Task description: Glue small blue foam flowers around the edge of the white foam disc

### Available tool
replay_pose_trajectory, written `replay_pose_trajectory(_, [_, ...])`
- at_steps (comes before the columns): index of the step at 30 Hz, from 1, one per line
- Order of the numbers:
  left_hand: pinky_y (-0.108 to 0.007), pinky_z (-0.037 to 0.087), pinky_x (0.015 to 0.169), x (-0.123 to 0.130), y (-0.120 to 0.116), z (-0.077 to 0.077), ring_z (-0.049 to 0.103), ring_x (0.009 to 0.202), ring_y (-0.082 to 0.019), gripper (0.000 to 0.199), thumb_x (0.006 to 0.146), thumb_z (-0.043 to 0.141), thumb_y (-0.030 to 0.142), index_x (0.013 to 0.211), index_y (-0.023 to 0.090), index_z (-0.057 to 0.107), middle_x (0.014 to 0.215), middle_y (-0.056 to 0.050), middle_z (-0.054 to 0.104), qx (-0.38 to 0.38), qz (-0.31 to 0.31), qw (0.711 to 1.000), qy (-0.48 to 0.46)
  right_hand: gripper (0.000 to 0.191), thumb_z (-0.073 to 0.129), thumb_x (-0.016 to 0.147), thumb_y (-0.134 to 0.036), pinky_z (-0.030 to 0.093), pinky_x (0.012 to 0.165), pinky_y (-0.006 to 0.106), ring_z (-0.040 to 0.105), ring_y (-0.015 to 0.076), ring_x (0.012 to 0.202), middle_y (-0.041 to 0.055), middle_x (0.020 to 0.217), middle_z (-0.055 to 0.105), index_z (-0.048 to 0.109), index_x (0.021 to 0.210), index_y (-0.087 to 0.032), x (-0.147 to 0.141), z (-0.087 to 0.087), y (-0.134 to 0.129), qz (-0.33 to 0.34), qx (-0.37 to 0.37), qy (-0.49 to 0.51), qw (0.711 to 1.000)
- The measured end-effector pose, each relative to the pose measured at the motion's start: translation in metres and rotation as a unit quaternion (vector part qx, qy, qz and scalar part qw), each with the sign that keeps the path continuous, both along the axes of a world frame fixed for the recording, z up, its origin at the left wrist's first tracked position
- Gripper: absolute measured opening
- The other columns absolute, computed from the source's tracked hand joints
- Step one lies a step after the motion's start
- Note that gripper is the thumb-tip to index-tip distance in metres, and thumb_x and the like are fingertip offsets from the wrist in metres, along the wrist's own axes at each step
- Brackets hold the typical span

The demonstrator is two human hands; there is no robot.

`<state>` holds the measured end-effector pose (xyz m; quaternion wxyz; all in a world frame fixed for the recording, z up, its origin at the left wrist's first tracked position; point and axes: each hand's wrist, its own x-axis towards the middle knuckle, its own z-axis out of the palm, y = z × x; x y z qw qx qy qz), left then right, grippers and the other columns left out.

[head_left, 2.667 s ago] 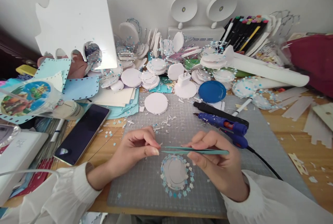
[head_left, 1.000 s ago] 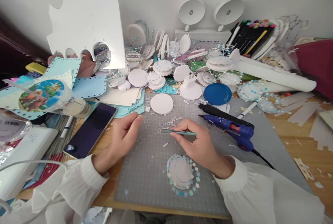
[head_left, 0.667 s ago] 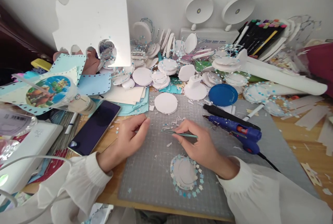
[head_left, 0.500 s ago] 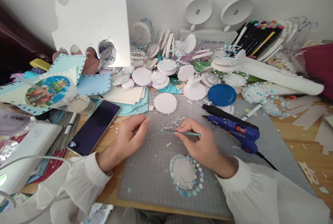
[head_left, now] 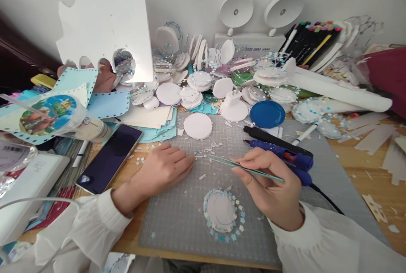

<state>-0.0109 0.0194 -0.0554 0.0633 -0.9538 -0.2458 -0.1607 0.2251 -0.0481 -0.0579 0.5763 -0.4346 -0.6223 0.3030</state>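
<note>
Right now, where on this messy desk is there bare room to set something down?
Bare grey mat lies left of the flower-ringed disc, below the left hand. Some wood shows right of the glue gun, with scraps. The back is crowded with white discs.

Person, two bare hands: left hand [head_left: 165,169] and right hand [head_left: 272,184], no rings, watch or gloves visible; fingernails short and plain where they show. Both arms clad in long white sleeves of thin, lightly crinkled fabric, full and loose along the forearm. Left sleeve [head_left: 85,230] and right sleeve [head_left: 330,243] each gathered into a narrow cuff at the wrist.
</note>
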Motion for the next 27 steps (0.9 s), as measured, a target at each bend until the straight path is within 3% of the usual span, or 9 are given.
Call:
replay_pose_trajectory(9, [-0.030,0.030,0.056,0.0037,-0.0004,-0.0049,0.048,0.055,-0.015,0.019,0.094,0.048,0.016,0.078,0.015,0.060,0.059,0.001,0.053,0.050,-0.003,0.998,0.044,0.026,0.065,0.075,0.001,0.055,0.071,0.034,0.066,0.0193,0.082,0.0025,0.082,0.063,0.059,0.086,-0.022,0.0015,0.0030,-0.0013,0.003,0.013,-0.005,1.000])
replay_pose_trajectory(18, [-0.028,0.037,0.060,-0.0030,0.0028,-0.0027,0.059,0.063,-0.014,0.011,0.092,0.052,0.021,0.092,0.017,0.063,0.071,0.000,0.066,-0.050,0.049,0.997,-0.040,0.023,0.065,0.077,-0.003,0.056,0.070,0.034,0.065,0.0191,0.081,0.0021,0.081,0.061,0.058,0.084,-0.024,0.0019,0.0051,-0.0028,-0.019,-0.010,0.026,0.999])
replay_pose_trajectory(27, [-0.030,0.028,0.055,0.0031,0.0020,-0.0003,0.050,0.054,-0.014,0.021,0.094,0.048,0.018,0.079,0.017,0.061,0.058,0.001,0.055,0.028,0.004,0.999,0.039,0.022,0.065,0.076,-0.002,0.056,0.070,0.032,0.065,0.0185,0.081,0.0026,0.081,0.062,0.058,0.083,-0.022,0.0015,0.0030,0.0000,-0.019,0.003,0.021,1.000])
